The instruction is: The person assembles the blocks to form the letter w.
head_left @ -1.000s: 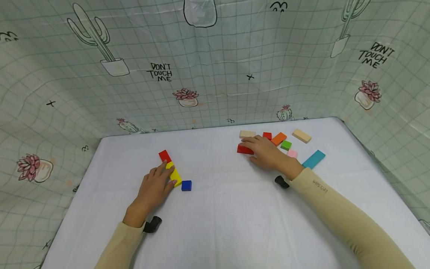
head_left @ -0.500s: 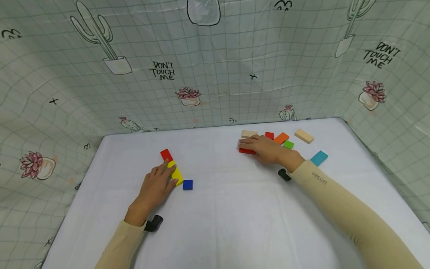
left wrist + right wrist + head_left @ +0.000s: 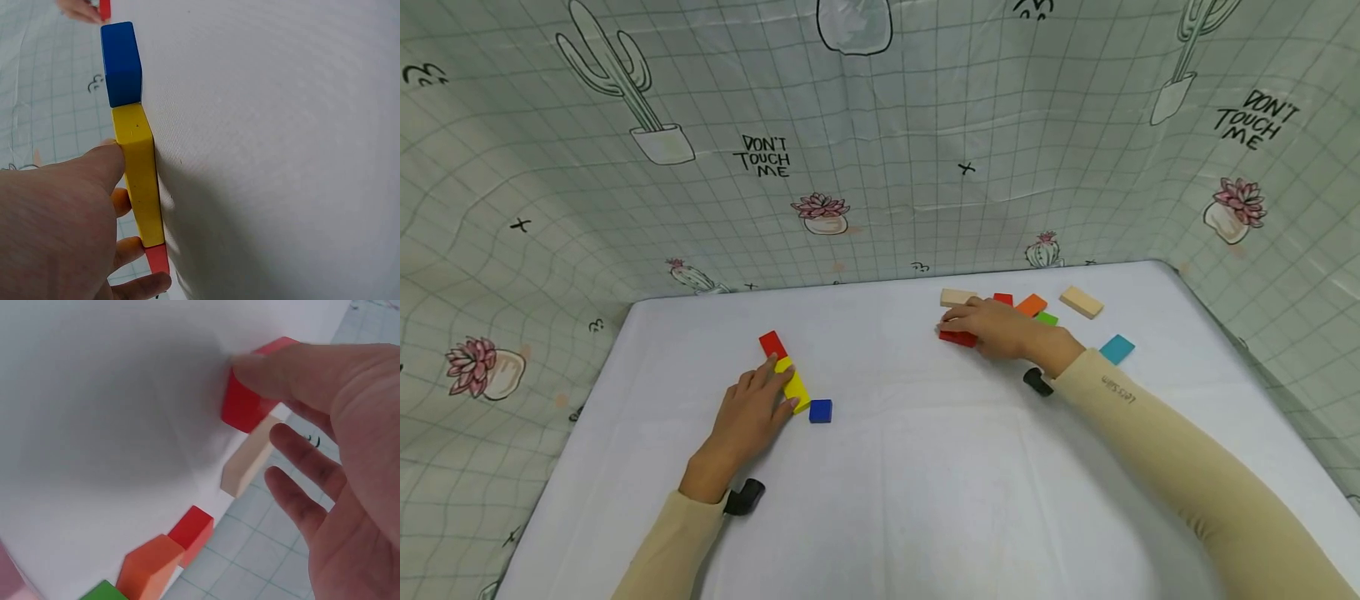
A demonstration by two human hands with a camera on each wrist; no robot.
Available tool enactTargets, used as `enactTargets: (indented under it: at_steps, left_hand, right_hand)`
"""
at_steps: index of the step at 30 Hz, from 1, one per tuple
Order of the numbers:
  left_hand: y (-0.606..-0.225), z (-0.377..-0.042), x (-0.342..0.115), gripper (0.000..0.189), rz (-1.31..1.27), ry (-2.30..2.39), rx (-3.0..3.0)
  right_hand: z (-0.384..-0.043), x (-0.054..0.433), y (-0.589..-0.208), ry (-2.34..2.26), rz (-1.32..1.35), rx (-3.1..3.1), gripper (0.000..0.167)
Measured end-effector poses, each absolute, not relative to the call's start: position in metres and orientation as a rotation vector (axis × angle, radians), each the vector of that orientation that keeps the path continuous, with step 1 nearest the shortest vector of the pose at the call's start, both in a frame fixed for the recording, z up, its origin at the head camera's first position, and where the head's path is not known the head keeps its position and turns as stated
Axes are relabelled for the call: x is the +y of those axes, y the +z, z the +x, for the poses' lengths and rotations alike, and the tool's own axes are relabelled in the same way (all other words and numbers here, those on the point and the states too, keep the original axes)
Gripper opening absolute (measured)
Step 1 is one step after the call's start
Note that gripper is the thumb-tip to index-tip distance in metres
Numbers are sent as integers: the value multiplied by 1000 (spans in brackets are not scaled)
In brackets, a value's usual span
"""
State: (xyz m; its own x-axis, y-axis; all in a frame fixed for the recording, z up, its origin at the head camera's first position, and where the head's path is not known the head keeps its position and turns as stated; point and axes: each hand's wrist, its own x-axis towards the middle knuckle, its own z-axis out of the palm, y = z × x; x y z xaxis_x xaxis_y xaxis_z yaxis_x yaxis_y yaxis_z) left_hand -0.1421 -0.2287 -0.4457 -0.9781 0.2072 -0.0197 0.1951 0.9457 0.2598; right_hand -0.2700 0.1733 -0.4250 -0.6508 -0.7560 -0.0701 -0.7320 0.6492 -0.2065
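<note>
While the right hand [image 3: 1000, 329] pinches a red block [image 3: 957, 339] between thumb and fingers toward the back of the white table [image 3: 910, 492], the left hand [image 3: 741, 421], its fingers spread, rests along a yellow block [image 3: 794, 387] on the left half. Whether the pinched block touches the surface is hard to tell. A shorter red piece [image 3: 772, 344] meets the yellow one's far end, and a blue block [image 3: 821, 411] sits just beside its near end. Around the right hand lie a beige block [image 3: 958, 297], a small red block [image 3: 1003, 299], an orange block [image 3: 1032, 305] and a green block [image 3: 1047, 318], partly hidden; another beige piece [image 3: 1081, 302] and a teal block [image 3: 1117, 349] lie farther right. The tabletop is matt, with faint creases running down it, soft shadows under both forearms, and rounded corners at the back. Beige sleeves [image 3: 1195, 479] cover the arms, and a black device [image 3: 746, 497] shows at each wrist. Behind the table and along both sides hangs a pale, rippled curtain [image 3: 895, 108], printed with a grid, potted cacti, pink succulents, small crosses and the words "DON'T TOUCH ME".
</note>
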Motion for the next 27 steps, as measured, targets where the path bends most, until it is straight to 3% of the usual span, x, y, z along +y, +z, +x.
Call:
enactTargets:
  at_steps: [6, 27]
  left_hand:
    - [-448, -144, -230, 56, 316, 400, 3058]
    - [-447, -142, -229, 56, 309, 384, 3061]
  right_hand:
    - [-268, 174, -421, -181, -1175, 2735, 53]
    - [-250, 157, -435, -144, -1075, 2912, 60]
